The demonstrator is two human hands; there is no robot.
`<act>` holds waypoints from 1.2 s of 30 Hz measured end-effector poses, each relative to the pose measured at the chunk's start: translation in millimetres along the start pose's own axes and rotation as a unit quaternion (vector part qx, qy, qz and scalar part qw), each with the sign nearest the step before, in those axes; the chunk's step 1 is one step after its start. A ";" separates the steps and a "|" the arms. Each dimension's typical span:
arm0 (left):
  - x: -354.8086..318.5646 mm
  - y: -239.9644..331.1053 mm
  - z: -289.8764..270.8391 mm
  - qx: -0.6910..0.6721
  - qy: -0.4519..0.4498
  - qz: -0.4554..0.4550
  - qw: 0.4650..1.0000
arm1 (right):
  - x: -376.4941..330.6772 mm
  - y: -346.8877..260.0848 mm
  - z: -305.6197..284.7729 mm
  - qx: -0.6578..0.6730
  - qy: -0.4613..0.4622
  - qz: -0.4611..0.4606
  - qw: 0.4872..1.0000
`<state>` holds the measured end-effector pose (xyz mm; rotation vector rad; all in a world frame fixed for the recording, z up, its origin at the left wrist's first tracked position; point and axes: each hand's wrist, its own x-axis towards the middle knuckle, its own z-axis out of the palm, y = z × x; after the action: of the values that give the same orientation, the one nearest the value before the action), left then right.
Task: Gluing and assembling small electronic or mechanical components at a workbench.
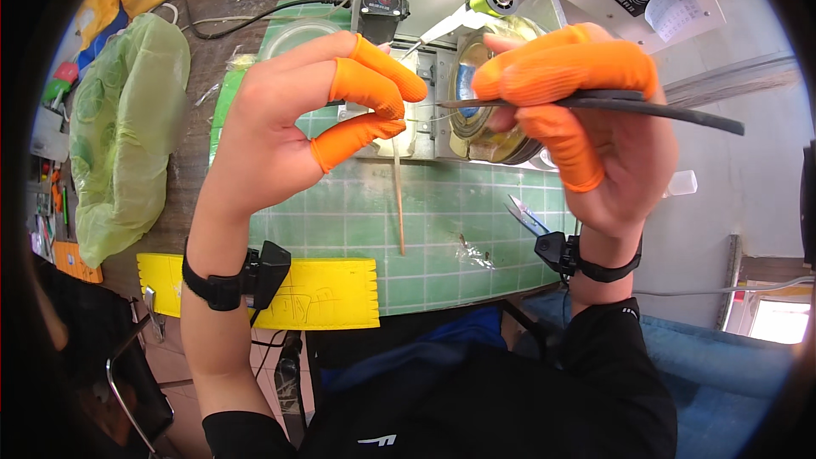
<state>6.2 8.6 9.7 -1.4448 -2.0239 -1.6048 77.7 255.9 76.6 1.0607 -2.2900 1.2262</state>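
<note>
My left hand (293, 115), with orange finger cots on its thumb and fingers, is pinched closed. A fine, pale strand (429, 120) shows between its fingertips and my right hand. My right hand (586, 102), also in orange cots, is closed around long dark tweezers (680, 112); their pointed tip reaches left toward the left fingertips. Below the left fingers runs a thin wooden stick (399, 204); whether they hold it is hidden. Behind both hands stands a metal machine (442, 59) with a round, glassy, coil-like part (476, 132), partly covered by my right hand.
Blue-handled thread snips (529, 215) lie on the green gridded mat (340, 212), near a scrap of clear film (473, 251). A yellow notched card (340, 293) lies along the front edge. At left sits a pale green plastic bag (127, 136). A green spool (497, 0) is mounted above.
</note>
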 end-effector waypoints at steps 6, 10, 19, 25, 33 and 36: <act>1.7 -1.3 -3.5 0.002 -0.005 0.001 1.000 | 6.7 -5.6 9.8 -0.018 0.000 0.060 0.998; 2.3 -3.2 -4.1 -0.005 -0.006 0.004 1.000 | 8.7 2.0 10.1 -0.065 -0.017 -0.008 0.998; 3.3 -4.3 -2.8 0.003 -0.006 0.041 0.999 | 4.2 -1.0 12.0 -0.031 0.007 0.032 0.999; 1.0 -2.3 -0.3 0.005 -0.007 0.038 0.999 | 1.1 -11.0 14.7 0.068 0.044 0.133 0.988; 5.3 -3.0 -5.6 -0.002 -0.010 -0.004 1.000 | -19.7 -35.1 -21.4 -0.034 0.097 0.076 0.992; 8.4 -4.2 -6.0 -0.024 -0.006 0.023 0.999 | -27.0 -61.8 -38.6 -0.154 -0.234 0.164 0.946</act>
<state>-3.7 8.6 14.9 -1.5108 -1.9565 -1.6410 139.6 278.1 117.9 0.9541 -2.9981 0.7248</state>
